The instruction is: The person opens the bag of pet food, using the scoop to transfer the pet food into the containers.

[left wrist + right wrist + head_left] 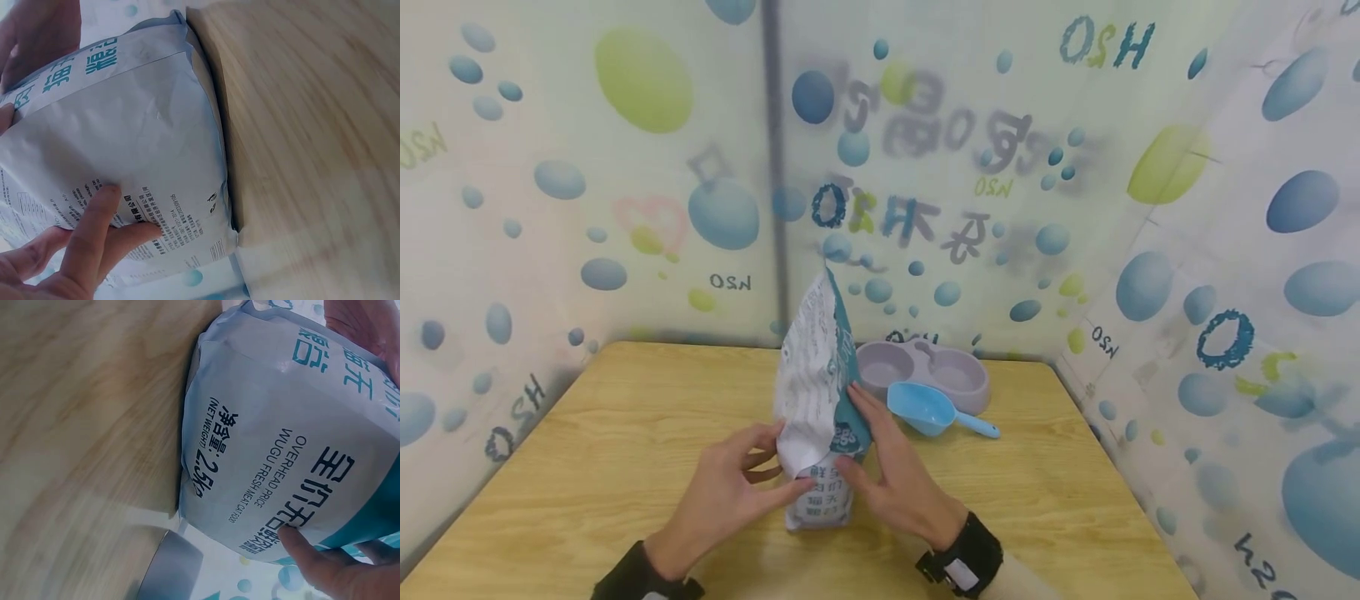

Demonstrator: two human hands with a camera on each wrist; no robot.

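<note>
A white and teal bag of cat food stands upright on the wooden table, its narrow side towards me and its top rising to a point. My left hand grips its left side, the thumb across the narrow side. In the left wrist view those fingers rest on the small print of the bag. From the right, my right hand holds the teal and white face, fingers along it and thumb near the front edge. The right wrist view shows the bag's printed face with "2.5kg".
Behind the bag, to the right, sits a greyish-purple double pet bowl. A light blue scoop leans at the bowl's front, its handle pointing right. Patterned curtains surround the wooden table at the back and sides.
</note>
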